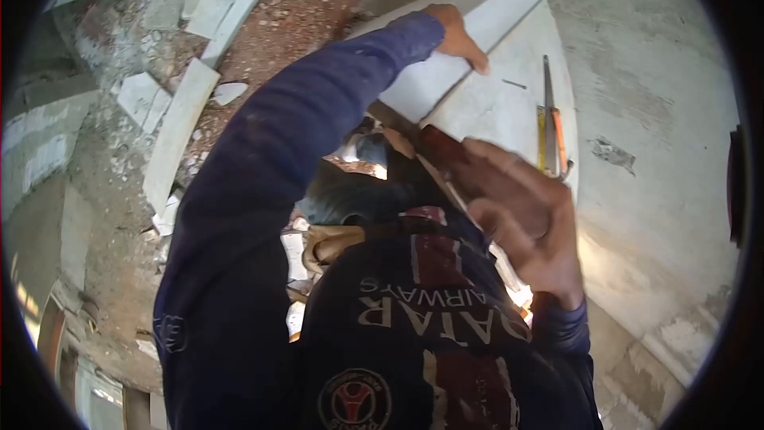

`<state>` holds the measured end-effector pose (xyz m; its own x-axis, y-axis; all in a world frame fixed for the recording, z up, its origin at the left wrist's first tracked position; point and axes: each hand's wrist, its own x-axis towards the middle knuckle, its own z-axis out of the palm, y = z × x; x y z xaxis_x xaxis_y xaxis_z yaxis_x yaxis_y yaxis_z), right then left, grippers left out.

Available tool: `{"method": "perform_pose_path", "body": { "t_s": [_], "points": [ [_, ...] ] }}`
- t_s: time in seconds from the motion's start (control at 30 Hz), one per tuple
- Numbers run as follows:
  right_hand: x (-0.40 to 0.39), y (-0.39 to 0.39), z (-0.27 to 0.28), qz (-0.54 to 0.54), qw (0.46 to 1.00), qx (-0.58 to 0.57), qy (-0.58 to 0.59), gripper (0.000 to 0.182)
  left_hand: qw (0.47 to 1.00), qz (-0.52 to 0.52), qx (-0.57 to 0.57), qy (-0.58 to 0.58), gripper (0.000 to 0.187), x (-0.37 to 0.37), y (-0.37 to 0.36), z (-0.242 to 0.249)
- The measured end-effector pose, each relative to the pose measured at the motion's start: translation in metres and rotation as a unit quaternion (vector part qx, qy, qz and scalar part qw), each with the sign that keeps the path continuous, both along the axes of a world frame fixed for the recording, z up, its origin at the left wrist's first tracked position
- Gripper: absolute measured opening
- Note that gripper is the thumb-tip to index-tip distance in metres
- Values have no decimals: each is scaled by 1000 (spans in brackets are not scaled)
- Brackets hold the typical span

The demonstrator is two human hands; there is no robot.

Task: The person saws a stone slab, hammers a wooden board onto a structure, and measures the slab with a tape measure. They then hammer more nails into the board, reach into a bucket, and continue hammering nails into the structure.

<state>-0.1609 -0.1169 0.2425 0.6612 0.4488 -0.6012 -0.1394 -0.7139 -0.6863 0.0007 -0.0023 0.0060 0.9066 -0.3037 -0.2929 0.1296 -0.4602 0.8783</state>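
Note:
My left hand [459, 37] lies on a pale white panel [509, 56], thumb stretched out toward a dark straight line across its surface; its other fingers are partly hidden. Lower right, near the panel's front edge, my right hand [549, 207] is closed around a reddish-brown block [497, 179], slightly blurred. A dark strip [391, 119] runs along that front edge, close to the block. On the panel's right side lie an orange-handled tool [559, 139] with a long narrow blade, a yellow measuring strip [542, 139] and a small thin dark rod [514, 84].
A plastered wall [652, 111] rises close on the right. To the left, broken white slabs [187, 123] and rubble lie on the dirt floor [294, 28]. Below the panel, my legs [358, 195] are partly visible among scattered white pieces.

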Motion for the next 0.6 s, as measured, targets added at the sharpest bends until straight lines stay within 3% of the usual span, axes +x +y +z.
{"method": "perform_pose_path", "body": {
  "t_s": [0.1, 0.13, 0.17, 0.2, 0.23, 0.3, 0.37, 0.43, 0.6],
  "points": [
    [-11, -25, 15, -54, 998, 26, 17, 57, 994, -56, -89, -16, 96, 6, -2, -12],
    [-14, -13, 44, -95, 994, 25, 41, 58, 999, 18, 16, -38, 95, -2, -1, 1],
    [-4, -39, 71, -51, 997, 38, 40, 58, 999, 10, 20, -37, 95, -1, 0, -5],
    [-11, -48, 119, -94, 995, 2, 39, 61, 999, -14, -14, -27, 94, 2, -5, -8],
    [-22, -54, 135, -117, 991, 60, 19, 60, 999, -25, -41, -17, 94, 6, -4, -11],
    [-27, -52, 110, -100, 983, 156, 4, 57, 999, 0, -28, -23, 93, 3, 3, -12],
    [-15, -41, 44, -154, 986, -22, 52, 54, 996, -60, -54, 27, 93, 4, 0, 0],
    [5, 5, -32, 12, 999, 7, -50, 48, 999, -37, -35, 7, 92, 10, 10, -11],
    [10, 2, -43, 1, 999, 49, -8, 50, 1000, -8, -12, -9, 100, 1, -2, -12]
  ]
}}
